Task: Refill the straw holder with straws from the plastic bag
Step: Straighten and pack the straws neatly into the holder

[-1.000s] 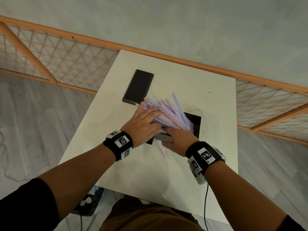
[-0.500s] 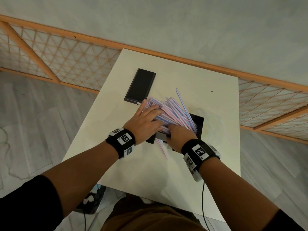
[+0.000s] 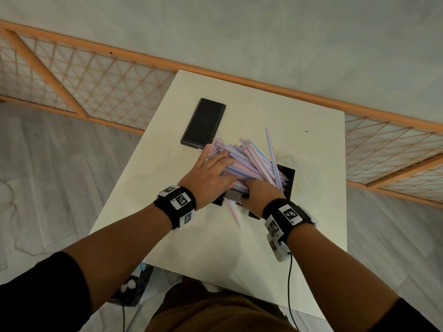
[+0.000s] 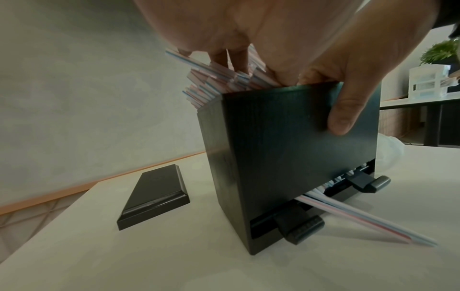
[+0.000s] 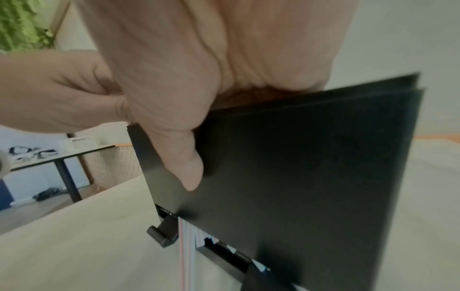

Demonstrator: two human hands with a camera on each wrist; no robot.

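Note:
The black straw holder (image 3: 286,179) stands open-topped on the white table (image 3: 239,248), and a slanting heap of pink and blue striped straws (image 3: 249,161) juts out of its top toward the left. My left hand (image 3: 211,171) lies flat on the heap with its fingers straight. My right hand (image 3: 260,190) reaches over the holder's front rim. Its fingers are hidden among the straws, and its thumb (image 5: 186,167) lies against the holder's front wall (image 5: 311,167). A few straws (image 4: 361,222) poke out of the slot at the bottom. The clear plastic bag (image 4: 389,151) lies behind the holder (image 4: 286,157).
A flat black lid (image 3: 203,122) lies on the table to the far left of the holder, close to the straw tips. The table's far edge meets an orange wooden lattice rail (image 3: 96,75). A cable (image 3: 288,283) hangs from my right wristband.
My right hand has slid forward over the holder's front rim into the straws. My left hand has stayed flat on the heap, which has shifted only a little.

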